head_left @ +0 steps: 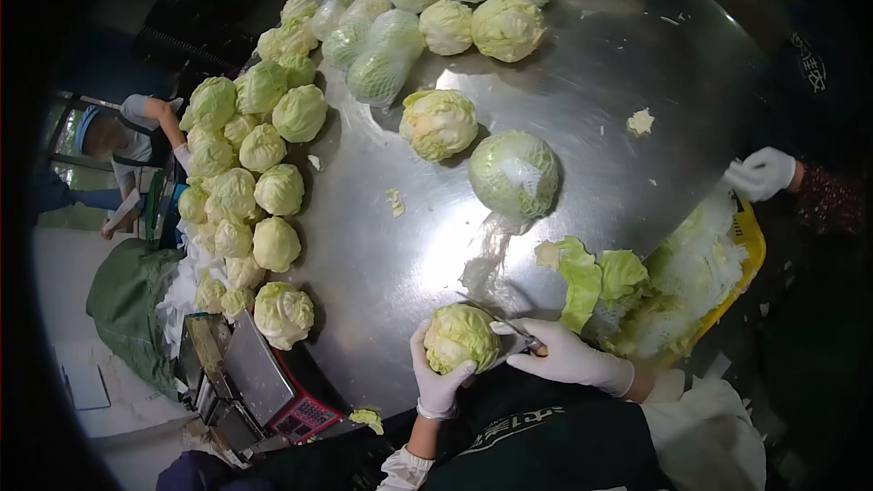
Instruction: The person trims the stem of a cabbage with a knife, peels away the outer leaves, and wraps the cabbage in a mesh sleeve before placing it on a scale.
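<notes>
My left hand (439, 380), in a white glove, holds a pale green cabbage (462, 338) at the near edge of the metal table (382, 264). Its fingers wrap the cabbage's left and lower sides. To the right of it, my gloved right hand (559, 352) is closed on a knife (532, 342) with a brown handle; the blade lies by the cabbage's upper right side. Loose green leaves (582, 282) rest just beyond my right hand. Farther up the table are a net-wrapped cabbage (514, 175) and a bare one (439, 125).
Many bare cabbages (232, 195) line the table's left side, with netted ones (386, 55) at the far side. A scale (305, 414) stands at lower left. A yellow basket (750, 245) of leaves is at right. A co-worker's gloved hand (762, 173) is nearby; another person (136, 141) is at left.
</notes>
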Demonstrator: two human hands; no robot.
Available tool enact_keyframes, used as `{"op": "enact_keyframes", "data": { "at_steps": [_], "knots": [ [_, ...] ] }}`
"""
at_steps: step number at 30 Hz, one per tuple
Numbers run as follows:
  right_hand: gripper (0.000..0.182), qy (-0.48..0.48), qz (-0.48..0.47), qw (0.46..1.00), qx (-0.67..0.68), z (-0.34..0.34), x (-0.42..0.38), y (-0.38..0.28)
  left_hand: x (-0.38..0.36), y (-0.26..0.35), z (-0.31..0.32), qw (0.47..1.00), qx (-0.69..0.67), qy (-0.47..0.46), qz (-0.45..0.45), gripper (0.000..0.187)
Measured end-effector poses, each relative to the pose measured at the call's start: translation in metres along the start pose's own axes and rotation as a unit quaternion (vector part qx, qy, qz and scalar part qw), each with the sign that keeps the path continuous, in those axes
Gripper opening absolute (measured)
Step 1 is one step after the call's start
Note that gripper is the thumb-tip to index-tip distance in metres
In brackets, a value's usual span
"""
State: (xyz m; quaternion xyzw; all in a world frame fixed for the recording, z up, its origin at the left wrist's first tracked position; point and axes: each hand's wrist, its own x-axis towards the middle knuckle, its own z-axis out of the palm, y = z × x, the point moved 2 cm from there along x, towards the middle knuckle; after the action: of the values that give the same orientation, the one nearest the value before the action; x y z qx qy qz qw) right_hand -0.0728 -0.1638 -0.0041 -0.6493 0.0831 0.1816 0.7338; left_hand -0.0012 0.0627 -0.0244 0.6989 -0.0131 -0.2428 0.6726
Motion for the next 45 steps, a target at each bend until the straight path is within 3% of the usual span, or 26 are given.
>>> {"op": "enact_keyframes", "data": {
  "at_steps": [2,3,4,5,7,8,9,11,13,15,16,17,19,20,21,23,24,25,27,32,37,39,41,45],
  "knots": [
    [0.052,0.018,-0.044,0.999,-0.002,-0.003,0.001,0.014,-0.002,-0.003,-0.005,0.998,-0.064,0.006,-0.004,0.113],
    [0.049,0.043,-0.085,0.995,-0.001,-0.003,0.003,0.017,-0.005,-0.004,-0.006,0.973,-0.222,0.006,-0.055,0.100],
    [0.044,0.073,-0.068,0.993,0.066,-0.005,-0.001,-0.003,-0.009,-0.003,-0.008,0.922,-0.374,0.005,-0.102,0.089],
    [0.040,0.064,0.024,0.989,0.130,-0.008,-0.004,-0.009,-0.009,-0.002,-0.014,0.924,-0.371,0.015,-0.093,0.089],
    [0.038,0.056,0.105,0.982,0.146,-0.011,-0.004,0.002,-0.005,-0.002,-0.022,0.775,-0.602,-0.107,-0.162,0.073],
    [0.038,0.069,0.085,0.981,0.158,-0.010,-0.002,0.004,0.003,-0.004,-0.021,0.644,-0.722,-0.197,-0.158,0.071],
    [0.037,0.082,0.067,0.980,0.171,-0.009,-0.002,0.005,0.006,-0.004,-0.025,0.651,-0.720,-0.191,-0.145,0.071],
    [0.039,0.072,0.055,0.980,0.177,-0.006,0.000,0.007,0.010,0.003,-0.034,0.569,-0.776,-0.231,-0.145,0.066],
    [0.039,0.071,0.069,0.980,0.172,-0.004,-0.001,0.009,0.008,0.011,-0.042,0.590,-0.767,-0.223,-0.118,0.075],
    [0.040,0.073,0.078,0.979,0.172,-0.002,-0.001,0.006,0.004,0.018,-0.054,0.765,-0.622,-0.132,-0.100,0.071],
    [0.040,0.065,0.092,0.981,0.155,-0.001,-0.001,0.003,0.009,0.021,-0.053,0.763,-0.614,-0.191,-0.061,0.082],
    [0.040,0.059,0.107,0.983,0.139,0.000,-0.002,-0.001,0.008,0.016,-0.056,0.760,-0.617,-0.195,-0.065,0.082],
    [0.040,0.069,0.112,0.982,0.132,0.001,-0.005,-0.004,0.009,0.017,-0.059,0.916,-0.399,-0.023,-0.018,0.090],
    [0.040,0.065,0.097,0.985,0.123,0.002,-0.004,-0.001,0.002,0.021,-0.056,0.941,-0.337,-0.018,-0.027,0.103],
    [0.040,0.063,0.081,0.988,0.114,0.002,-0.003,0.003,0.003,0.027,-0.050,0.940,-0.340,-0.024,-0.031,0.103],
    [0.040,0.075,0.062,0.990,0.098,0.001,-0.003,0.007,0.007,0.039,-0.043,0.986,-0.127,-0.069,0.078,0.122],
    [0.040,0.072,0.053,0.991,0.100,0.001,-0.004,0.008,0.005,0.041,-0.040,0.986,-0.140,-0.074,0.058,0.137],
    [0.041,0.070,0.043,0.991,0.102,0.001,-0.005,0.007,0.006,0.044,-0.035,0.985,-0.145,-0.082,0.055,0.137],
    [0.042,0.076,0.033,0.992,0.099,0.000,-0.007,0.004,0.003,0.054,-0.025,0.973,-0.040,-0.107,0.200,0.128],
    [0.044,0.048,0.008,0.994,0.093,0.003,-0.005,0.005,-0.003,0.060,-0.010,0.931,0.136,-0.157,0.301,0.121],
    [0.044,0.062,-0.066,0.995,0.040,0.004,-0.005,0.006,-0.004,0.056,-0.003,0.910,0.220,-0.128,0.328,0.116],
    [0.044,0.058,-0.054,0.997,0.011,0.000,-0.006,0.002,-0.004,0.053,-0.002,0.897,0.264,-0.106,0.339,0.114],
    [0.044,0.054,-0.044,0.997,-0.018,-0.001,-0.007,0.002,-0.001,0.049,0.000,0.888,0.328,-0.087,0.309,0.111],
    [0.045,0.084,-0.066,0.994,-0.006,0.002,-0.007,0.013,-0.004,0.042,0.001,0.934,0.272,-0.043,0.225,0.108]
  ]
}}
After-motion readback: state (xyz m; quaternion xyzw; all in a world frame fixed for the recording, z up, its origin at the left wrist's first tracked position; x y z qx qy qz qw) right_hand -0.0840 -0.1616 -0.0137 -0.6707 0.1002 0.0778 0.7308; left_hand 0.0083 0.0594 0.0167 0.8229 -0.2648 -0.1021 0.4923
